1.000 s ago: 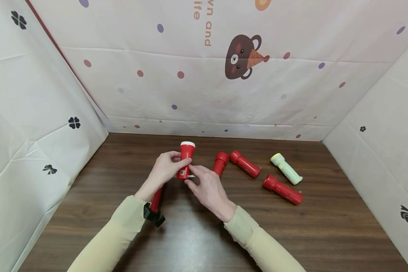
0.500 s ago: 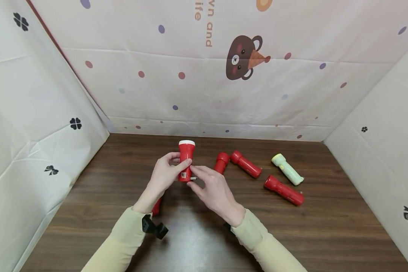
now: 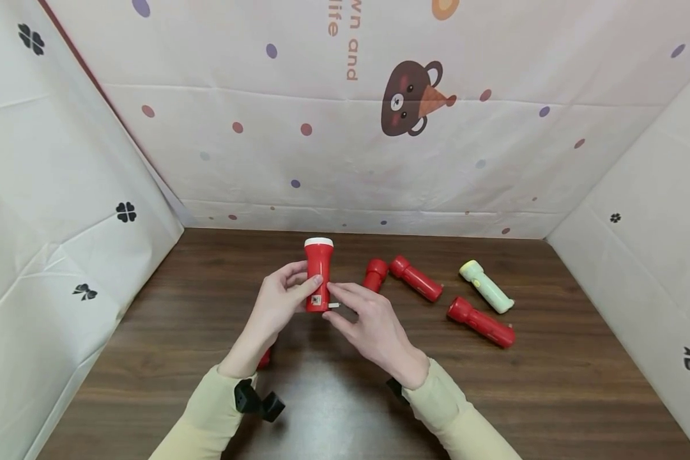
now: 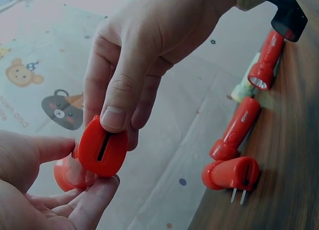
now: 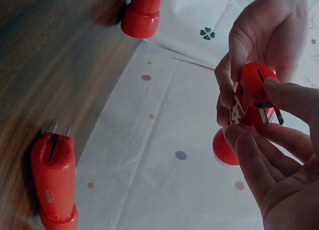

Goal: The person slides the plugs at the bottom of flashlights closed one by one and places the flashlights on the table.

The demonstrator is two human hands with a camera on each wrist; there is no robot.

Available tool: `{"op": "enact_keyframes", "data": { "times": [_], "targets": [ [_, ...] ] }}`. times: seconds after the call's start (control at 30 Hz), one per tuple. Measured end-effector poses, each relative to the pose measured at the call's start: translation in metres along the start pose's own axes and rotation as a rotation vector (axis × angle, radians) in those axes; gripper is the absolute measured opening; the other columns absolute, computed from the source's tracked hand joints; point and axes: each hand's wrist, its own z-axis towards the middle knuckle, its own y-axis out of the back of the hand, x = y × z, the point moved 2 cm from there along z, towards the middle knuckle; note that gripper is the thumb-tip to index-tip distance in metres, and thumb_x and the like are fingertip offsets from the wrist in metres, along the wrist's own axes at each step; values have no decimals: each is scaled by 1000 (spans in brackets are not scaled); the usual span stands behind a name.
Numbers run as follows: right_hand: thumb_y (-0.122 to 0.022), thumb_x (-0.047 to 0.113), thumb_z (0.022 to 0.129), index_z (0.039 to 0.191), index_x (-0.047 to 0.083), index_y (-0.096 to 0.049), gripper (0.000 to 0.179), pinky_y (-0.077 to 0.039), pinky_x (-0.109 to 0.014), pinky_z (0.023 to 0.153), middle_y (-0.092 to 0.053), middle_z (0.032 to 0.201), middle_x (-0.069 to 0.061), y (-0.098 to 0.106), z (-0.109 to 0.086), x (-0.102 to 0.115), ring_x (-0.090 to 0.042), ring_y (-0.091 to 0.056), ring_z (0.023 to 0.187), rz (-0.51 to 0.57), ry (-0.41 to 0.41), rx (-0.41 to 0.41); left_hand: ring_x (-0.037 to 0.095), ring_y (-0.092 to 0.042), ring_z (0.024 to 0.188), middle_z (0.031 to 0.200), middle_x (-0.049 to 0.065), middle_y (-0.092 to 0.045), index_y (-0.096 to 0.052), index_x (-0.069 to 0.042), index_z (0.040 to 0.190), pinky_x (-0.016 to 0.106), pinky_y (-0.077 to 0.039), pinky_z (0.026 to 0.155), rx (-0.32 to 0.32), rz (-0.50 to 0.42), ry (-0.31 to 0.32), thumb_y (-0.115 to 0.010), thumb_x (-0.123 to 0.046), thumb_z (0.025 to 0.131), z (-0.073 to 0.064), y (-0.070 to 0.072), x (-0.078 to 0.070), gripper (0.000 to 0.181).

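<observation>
Between the person's two hands, held up above the dark wood-grain desk [image 3: 552,390], is a slim red plastic flashlight with a white-rimmed head [image 3: 319,271]. Its base points back toward the person and its head away toward the backdrop, the long axis running nearly straight ahead; how far it tilts I cannot tell. Two thin metal prongs [image 3: 334,305] jut sideways from the base, on the right hand's side, and that is the relation that counts: they sit in the gap between that hand's thumb and forefinger, with nothing in between.

The left hand [image 3: 276,300] grasps the body, its thumb on the front face. The right hand [image 3: 374,322] is nearer the prongs; its fingers and thumb seem to pinch the base from either side.

Beyond the right hand, partly hidden by it, lies a red plastic flashlight [image 3: 375,273]. Just beside that is a second red one [image 3: 416,279], then a pale green flashlight with a yellow rim [image 3: 486,287] and, nearer the person, a third red one [image 3: 480,322]. Under the left wrist a bit of red plastic [image 3: 264,360] shows, mostly covered. Behind everything hangs a white patterned sheet [image 3: 236,166].
</observation>
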Motion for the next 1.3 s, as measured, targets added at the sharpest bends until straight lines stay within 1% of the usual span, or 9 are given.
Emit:
{"op": "enact_keyframes", "data": {
  "times": [0.2,0.43,0.57,0.73,0.87,0.97,1.13,1.3],
  "targets": [
    [-90,14,83,132,3,-73,53,-65,-34,89,-79,120,-9,2,-3,2,-20,-78,104,-4,22,-1,20,-76,105,136,22,-67,-52,-7,152,30,-66,82,-3,2,-5,-72,-22,100,-4,0,0,58],
    [-90,11,82,131,4,-73,52,-66,-34,90,-79,121,-8,5,-5,4,-19,-78,105,-8,12,16,30,-76,116,138,20,-67,-51,-8,152,35,-66,87,-19,17,-9,-73,-22,99,-10,-1,0,59],
    [-90,12,82,131,4,-73,52,-66,-34,89,-79,121,-9,5,-7,6,-19,-78,105,-21,25,13,33,-75,120,141,21,-66,-51,-8,153,35,-66,88,-21,17,-14,-73,-22,99,-14,-1,0,60],
    [-91,12,81,130,3,-73,53,-66,-33,89,-79,120,-10,3,-9,4,-19,-78,104,-52,60,-15,30,-77,113,139,21,-67,-53,-7,152,31,-66,83,-29,11,-33,-74,-21,99,-16,-3,-1,59],
    [-91,11,81,129,2,-73,52,-65,-32,87,-79,118,-11,2,-9,4,-19,-78,101,-77,94,-45,24,-78,103,136,23,-68,-54,-4,150,26,-65,76,-31,-3,-47,-73,-18,99,-16,-5,-2,56],
    [-91,11,80,129,1,-73,53,-66,-32,87,-79,118,-11,2,-9,4,-19,-78,100,-87,108,-55,19,-77,98,135,24,-67,-54,-3,149,23,-64,73,-32,-20,-48,-73,-16,99,-16,-5,-2,56],
    [-93,10,78,129,1,-73,55,-66,-32,87,-79,118,-11,4,-8,4,-19,-78,100,-93,122,-60,17,-76,97,135,24,-66,-53,-4,149,23,-64,74,-30,-32,-57,-72,-16,99,-18,-4,-3,55],
    [-93,10,78,129,2,-73,55,-66,-33,88,-79,118,-11,6,-6,5,-20,-78,102,-88,114,-60,16,-76,98,136,23,-66,-52,-5,149,25,-65,76,-11,-49,-57,-72,-16,99,-17,-4,-3,55]
  ]
}}
